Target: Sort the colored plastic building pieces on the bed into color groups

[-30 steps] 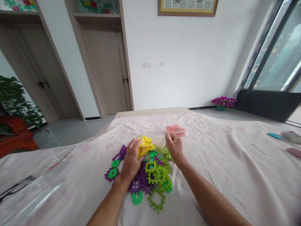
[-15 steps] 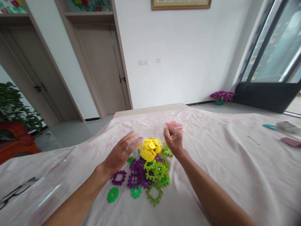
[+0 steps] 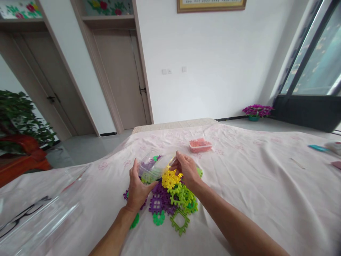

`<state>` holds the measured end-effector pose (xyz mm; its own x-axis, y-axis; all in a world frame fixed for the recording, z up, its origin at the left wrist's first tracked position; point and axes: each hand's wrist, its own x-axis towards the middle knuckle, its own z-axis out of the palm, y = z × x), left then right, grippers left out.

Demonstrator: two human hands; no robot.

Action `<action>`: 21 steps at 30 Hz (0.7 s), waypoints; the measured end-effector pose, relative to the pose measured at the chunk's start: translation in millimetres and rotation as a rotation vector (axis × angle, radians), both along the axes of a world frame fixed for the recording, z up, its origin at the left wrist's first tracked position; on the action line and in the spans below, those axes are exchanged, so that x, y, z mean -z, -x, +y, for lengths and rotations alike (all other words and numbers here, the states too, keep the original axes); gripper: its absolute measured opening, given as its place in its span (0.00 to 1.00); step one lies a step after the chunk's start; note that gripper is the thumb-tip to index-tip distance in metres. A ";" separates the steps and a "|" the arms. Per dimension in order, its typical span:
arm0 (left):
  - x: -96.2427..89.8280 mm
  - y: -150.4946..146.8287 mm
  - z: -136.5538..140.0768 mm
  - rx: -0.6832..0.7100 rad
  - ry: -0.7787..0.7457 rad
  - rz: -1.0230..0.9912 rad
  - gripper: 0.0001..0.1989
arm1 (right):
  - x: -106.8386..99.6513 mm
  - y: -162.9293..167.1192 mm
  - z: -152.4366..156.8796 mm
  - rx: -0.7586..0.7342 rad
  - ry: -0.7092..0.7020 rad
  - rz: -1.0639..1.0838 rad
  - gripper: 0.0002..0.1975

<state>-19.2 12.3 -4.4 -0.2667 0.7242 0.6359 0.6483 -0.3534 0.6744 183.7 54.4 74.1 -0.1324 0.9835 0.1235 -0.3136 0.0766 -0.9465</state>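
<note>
A clear plastic box (image 3: 150,166) is tilted over a pile of toothed plastic building pieces. My left hand (image 3: 139,187) grips its left side, thumb at the near edge. My right hand (image 3: 186,169) has its fingers curled at the box's right edge and appears to grip it; the fingertips are partly hidden. Just below lie yellow notched discs (image 3: 169,179) in a small heap. Around them are purple square pieces (image 3: 156,203), lime-green pieces (image 3: 179,219) and green notched discs (image 3: 159,218). Some pieces show through the box.
Beyond my right hand sits a clear tub of pink pieces (image 3: 200,145). Black-framed glasses (image 3: 23,213) lie at the left by a clear plastic sheet (image 3: 50,224). A thin stick (image 3: 297,163) and a blue item (image 3: 318,148) are at the right on the patterned cloth (image 3: 239,185).
The clear box is now tilted between my hands. My left hand has turned and closed on it; my right hand has moved down and left, away from the pink tub. The view has shifted slightly.
</note>
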 end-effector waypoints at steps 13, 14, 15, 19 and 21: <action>7.4 12.6 1.5 -0.034 -0.020 0.088 0.23 | 36.0 15.2 -4.1 -0.309 0.063 -0.356 0.27; 8.0 14.3 1.9 -0.037 -0.013 0.083 0.23 | 35.7 13.4 -3.5 -0.325 0.060 -0.363 0.28; 8.4 15.8 2.1 -0.038 -0.004 0.085 0.22 | 35.1 11.6 -3.0 -0.338 0.052 -0.369 0.30; 8.6 20.6 1.6 -0.040 0.013 0.118 0.16 | 31.8 5.1 -0.9 -0.340 0.019 -0.401 0.34; 8.2 22.6 1.7 -0.053 -0.001 0.148 0.13 | 30.0 2.6 1.1 -0.303 0.008 -0.397 0.34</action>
